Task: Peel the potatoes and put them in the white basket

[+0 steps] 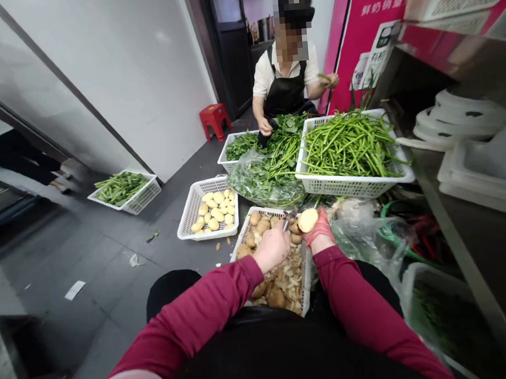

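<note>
Left hand (275, 247) closed round a peeler (286, 222), gloved right hand (321, 231) gripping the pale potato (308, 220) near it, both at the basket (307, 281) of peelings (286, 280), presumably so scraps drop in.

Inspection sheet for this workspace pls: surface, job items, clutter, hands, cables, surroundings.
Surface: grey tiled floor, littered with scraps.
Job's things: front basket holds unpeeled potatoes and peelings; second basket, ahead and to the left, holds peeled potatoes.
Clutter: white slip, crumpled scrap and bit of green on the floor.
Hands: left hand bare, holding a peeler; right hand gloved, holding a pale, peeled potato.
Cables: nothing seen.
Surroundings: co-worker opposite, handling greens; basket of green stalks ahead and to the right; red stool near the doorway.
</note>
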Motion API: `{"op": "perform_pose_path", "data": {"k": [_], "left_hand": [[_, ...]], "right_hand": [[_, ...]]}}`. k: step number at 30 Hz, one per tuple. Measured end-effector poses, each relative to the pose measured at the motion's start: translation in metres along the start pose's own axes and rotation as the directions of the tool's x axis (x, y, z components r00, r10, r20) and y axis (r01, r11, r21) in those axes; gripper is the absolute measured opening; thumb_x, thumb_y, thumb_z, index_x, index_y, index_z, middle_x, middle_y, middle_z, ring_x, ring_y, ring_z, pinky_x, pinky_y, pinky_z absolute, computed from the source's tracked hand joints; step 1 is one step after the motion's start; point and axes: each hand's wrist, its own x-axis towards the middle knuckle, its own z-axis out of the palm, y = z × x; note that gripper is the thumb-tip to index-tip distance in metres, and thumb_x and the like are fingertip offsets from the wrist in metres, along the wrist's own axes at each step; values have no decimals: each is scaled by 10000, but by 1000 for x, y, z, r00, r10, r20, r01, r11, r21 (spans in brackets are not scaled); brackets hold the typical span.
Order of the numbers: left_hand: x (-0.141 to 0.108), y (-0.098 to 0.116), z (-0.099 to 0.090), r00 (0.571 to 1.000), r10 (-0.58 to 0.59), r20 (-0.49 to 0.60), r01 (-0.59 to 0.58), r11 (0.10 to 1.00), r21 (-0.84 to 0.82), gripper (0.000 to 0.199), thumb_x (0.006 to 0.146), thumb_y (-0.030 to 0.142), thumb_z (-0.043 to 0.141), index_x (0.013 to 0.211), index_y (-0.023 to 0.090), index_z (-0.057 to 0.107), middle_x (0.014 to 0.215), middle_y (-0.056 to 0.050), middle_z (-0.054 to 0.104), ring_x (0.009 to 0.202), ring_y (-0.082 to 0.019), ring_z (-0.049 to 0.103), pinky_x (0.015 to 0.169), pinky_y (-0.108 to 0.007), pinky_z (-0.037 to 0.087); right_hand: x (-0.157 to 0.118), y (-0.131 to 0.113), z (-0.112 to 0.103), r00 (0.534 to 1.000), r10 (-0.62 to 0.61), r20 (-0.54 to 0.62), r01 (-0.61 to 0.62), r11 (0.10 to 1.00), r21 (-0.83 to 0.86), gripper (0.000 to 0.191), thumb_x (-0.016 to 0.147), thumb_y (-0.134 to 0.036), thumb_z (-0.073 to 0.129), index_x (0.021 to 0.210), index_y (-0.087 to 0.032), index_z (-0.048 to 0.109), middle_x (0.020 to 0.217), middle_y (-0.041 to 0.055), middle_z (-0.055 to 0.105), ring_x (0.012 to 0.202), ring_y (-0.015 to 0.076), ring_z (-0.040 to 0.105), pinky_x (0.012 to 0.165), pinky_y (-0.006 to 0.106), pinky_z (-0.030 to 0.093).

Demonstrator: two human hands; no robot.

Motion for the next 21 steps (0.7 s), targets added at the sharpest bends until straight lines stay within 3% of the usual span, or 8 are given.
{"op": "perform_pose_path", "data": {"k": [2, 5, 8, 12, 16, 18, 21], "left_hand": [[4, 5, 1, 999, -21, 45, 19, 999, 36, 358, 920, 228, 372, 1237, 109, 490, 936, -150, 658, 857, -246, 644, 792, -338, 488], [-11, 5, 16, 990, -48, 132, 41, 998, 54, 361, 910, 229, 387, 1234, 111, 492, 906, -140, 660, 816, -239, 644, 770, -334, 490], [-27, -7, 19, 988, -39, 151, 39, 999, 6, 332, 902, 233, 419, 1205, 155, 529, 914, -110, 663, 856, -227, 639, 816, -324, 483], [-6, -14, -17, 998, -48, -47, 45, 997, -57, 320, 925, 246, 400, 1197, 166, 546, 988, -103, 668, 941, -217, 627, 867, -306, 469], [30, -5, -60, 1000, 0, 17, -1, 1000, 12, 227, 907, 239, 449, 1022, 159, 627, 974, -90, 681, 952, -215, 623, 848, -280, 467], [36, 1, -67, 996, 10, 87, -14, 999, 37, 205, 903, 248, 465, 959, 156, 641, 908, -76, 684, 899, -207, 629, 807, -269, 473], [22, 6, -50, 996, 20, 85, -28, 996, 89, 220, 907, 230, 455, 1017, 132, 619, 906, -93, 675, 849, -201, 630, 776, -274, 476]], "right_hand": [[-4, 2, 2, 999, 26, -48, -24, 999, 37, 367, 901, -536, 373, 769, -238, 539, 499, -55, 603, 437, 126, 581, 489, 250, 511], [-3, 1, 0, 996, 23, -90, -23, 1000, 3, 378, 893, -561, 409, 781, -231, 557, 524, -51, 620, 446, 121, 586, 491, 242, 515], [1, -8, -2, 999, 3, -45, -2, 1000, 23, 400, 901, -581, 383, 809, -238, 565, 535, -52, 624, 465, 120, 594, 514, 246, 528], [-8, -15, -5, 973, 167, 157, -169, 986, -3, 488, 897, -625, 357, 866, -208, 609, 616, 13, 683, 557, 161, 654, 526, 275, 534], [-33, -5, -5, 900, 304, 311, -286, 953, -104, 548, 881, -638, 378, 868, -156, 638, 686, 84, 714, 545, 193, 655, 440, 275, 489], [-41, 1, -3, 896, 301, 326, -265, 952, -151, 442, 887, -553, 455, 847, -151, 636, 645, 70, 702, 489, 173, 626, 402, 245, 453], [-41, 4, 2, 930, 251, 270, -209, 962, -174, 319, 889, -446, 504, 814, -159, 622, 577, 38, 672, 431, 146, 585, 390, 227, 444]]}}
